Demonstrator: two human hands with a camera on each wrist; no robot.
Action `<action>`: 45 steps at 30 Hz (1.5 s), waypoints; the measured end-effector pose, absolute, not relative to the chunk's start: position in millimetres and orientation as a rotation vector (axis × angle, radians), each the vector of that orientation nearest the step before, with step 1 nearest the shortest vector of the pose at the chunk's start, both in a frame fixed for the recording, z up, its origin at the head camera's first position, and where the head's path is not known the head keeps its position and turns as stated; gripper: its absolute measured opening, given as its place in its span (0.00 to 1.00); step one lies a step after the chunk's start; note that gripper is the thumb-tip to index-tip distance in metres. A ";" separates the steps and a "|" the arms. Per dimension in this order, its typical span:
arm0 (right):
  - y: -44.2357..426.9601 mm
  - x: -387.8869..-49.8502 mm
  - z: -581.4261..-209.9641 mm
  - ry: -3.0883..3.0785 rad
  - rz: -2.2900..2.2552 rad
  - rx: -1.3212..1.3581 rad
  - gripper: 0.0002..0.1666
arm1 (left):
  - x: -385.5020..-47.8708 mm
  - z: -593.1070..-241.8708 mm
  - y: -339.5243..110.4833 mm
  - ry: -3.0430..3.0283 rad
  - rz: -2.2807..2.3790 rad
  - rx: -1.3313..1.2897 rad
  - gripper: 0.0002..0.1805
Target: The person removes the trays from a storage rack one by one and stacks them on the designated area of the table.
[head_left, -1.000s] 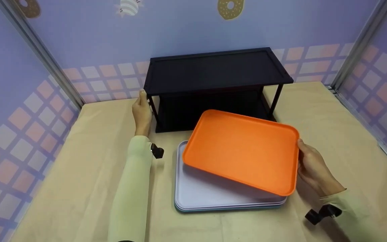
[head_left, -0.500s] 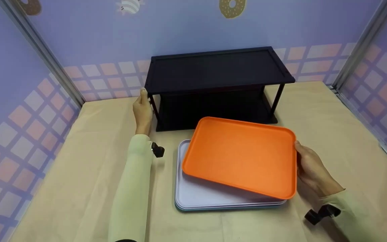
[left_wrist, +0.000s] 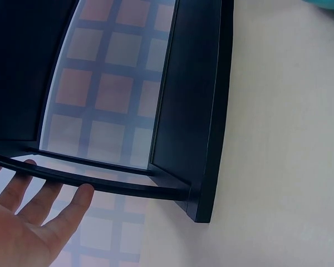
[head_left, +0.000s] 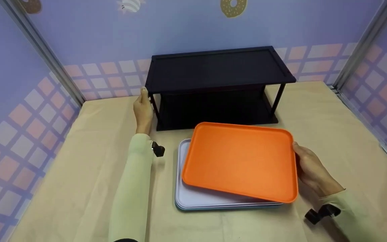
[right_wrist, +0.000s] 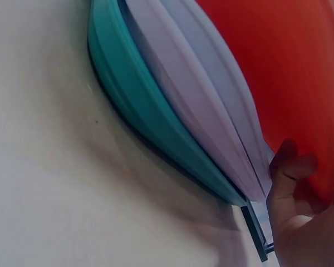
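My right hand [head_left: 312, 169] grips the right edge of an orange tray [head_left: 240, 161] in the head view. The tray hangs tilted over a stack of trays, its right end nearer me. The stack has a pale lilac tray [head_left: 200, 196] on top and a teal tray [right_wrist: 150, 105] at the bottom. Under the orange tray [right_wrist: 300, 72], the right wrist view shows my fingers. At the far left, my left hand [head_left: 143, 111] holds the front left corner of a black two-tier shelf [head_left: 217, 70]. In the left wrist view, its fingers [left_wrist: 72, 214] lie against the thin corner post [left_wrist: 128, 188].
Behind the stack, the shelf's lower tier [head_left: 210, 107] faces me. A beige cloth [head_left: 79, 174] covers the table. Purple walls with a tile pattern [head_left: 101, 77] stand at the back and both sides, with metal posts [head_left: 42, 50] in the corners.
The orange tray has come toward me and away from the shelf, turning slightly over the stack. My right hand keeps its hold. My left hand stays at the shelf corner.
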State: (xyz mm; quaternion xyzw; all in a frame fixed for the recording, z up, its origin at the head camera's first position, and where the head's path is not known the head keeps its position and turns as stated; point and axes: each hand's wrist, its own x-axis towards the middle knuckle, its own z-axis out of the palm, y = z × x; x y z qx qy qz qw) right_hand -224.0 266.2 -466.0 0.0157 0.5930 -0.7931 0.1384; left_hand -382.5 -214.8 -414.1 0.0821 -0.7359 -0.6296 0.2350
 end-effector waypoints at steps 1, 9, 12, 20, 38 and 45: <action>266.5 -223.9 -465.7 1.719 -2.288 0.041 0.26 | -382.5 -413.8 -214.5 -2.019 -1.728 0.224 0.37; 267.9 -223.3 -465.3 1.731 -2.247 0.006 0.27 | -381.2 -415.2 -217.3 -2.036 -1.724 0.223 0.35; 268.7 -222.5 -465.0 1.728 -2.240 -0.024 0.27 | -381.1 -415.9 -217.3 -2.040 -1.726 0.213 0.35; 268.5 -224.6 -463.5 1.795 -2.207 0.040 0.25 | -379.9 -414.1 -217.2 -2.064 -1.755 0.200 0.35; 265.5 -222.0 -459.1 2.035 -1.984 -0.014 0.39 | -381.4 -417.1 -214.9 -2.018 -1.748 0.213 0.34; 261.7 -221.1 -462.7 2.096 -1.958 -0.055 0.39 | -380.1 -417.2 -215.9 -2.030 -1.727 0.227 0.35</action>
